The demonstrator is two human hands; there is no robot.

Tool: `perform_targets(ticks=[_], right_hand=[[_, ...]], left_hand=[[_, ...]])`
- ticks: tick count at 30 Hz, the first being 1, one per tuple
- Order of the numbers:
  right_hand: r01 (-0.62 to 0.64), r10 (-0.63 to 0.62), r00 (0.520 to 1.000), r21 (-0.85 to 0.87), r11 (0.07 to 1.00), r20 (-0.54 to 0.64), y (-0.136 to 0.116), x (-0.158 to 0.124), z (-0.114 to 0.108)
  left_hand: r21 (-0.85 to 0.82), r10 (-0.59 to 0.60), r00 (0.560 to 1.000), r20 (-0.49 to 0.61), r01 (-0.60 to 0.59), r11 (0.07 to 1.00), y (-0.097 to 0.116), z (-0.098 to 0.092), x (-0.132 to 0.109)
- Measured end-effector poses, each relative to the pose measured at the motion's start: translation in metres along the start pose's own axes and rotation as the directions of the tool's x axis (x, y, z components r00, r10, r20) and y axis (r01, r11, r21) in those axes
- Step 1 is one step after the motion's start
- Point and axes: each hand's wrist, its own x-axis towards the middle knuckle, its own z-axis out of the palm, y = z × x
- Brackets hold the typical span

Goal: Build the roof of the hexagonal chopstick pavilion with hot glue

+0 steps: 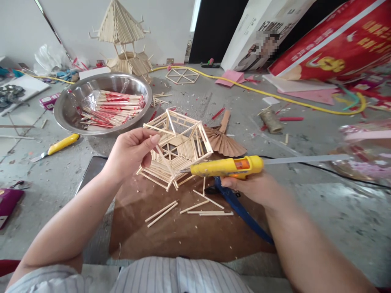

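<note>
A hexagonal model [186, 156] built from thin wooden sticks rests on the brown sheet in front of me. At its left side my left hand [132, 152] pinches a slim wooden stick [165, 158] that slants down to the model's near corner. My right hand [255, 187] grips a yellow hot glue gun [227, 167], a clear glue stick [305, 159] jutting from its back. The gun's nozzle points left, close to that near corner; whether it touches is unclear. Several loose wooden sticks [210, 213] lie on the brown sheet [189, 240] nearer to me.
A steel bowl [58, 110] of packaged sticks stands behind my left hand, with a yellow utility knife [63, 144] beside it. Farther back is a stick pagoda [128, 61]. A brown paper fan [226, 140], a yellow hose [259, 91] and a red bag [332, 44] lie right.
</note>
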Motion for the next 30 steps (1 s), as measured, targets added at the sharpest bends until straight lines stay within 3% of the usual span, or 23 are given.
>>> perform_targets(ticks=[10,26,30], right_hand=[[-0.132,0.132,0.991,-0.013,0.991,0.004,-0.004,0.0,0.004],[-0.067,0.067,0.998,0.003,0.998,-0.022,0.001,0.001,-0.005],[-0.032,0.034,0.999,0.093,0.995,-0.026,0.002,0.001,-0.012]], left_hand=[[0.201,0.101,0.995,-0.002,-0.099,0.975,0.014,0.011,0.011],[0.32,0.108,0.994,-0.003,-0.102,0.942,0.004,0.015,0.015],[0.317,0.106,0.994,-0.004,-0.1,0.943,0.004,0.017,0.015]])
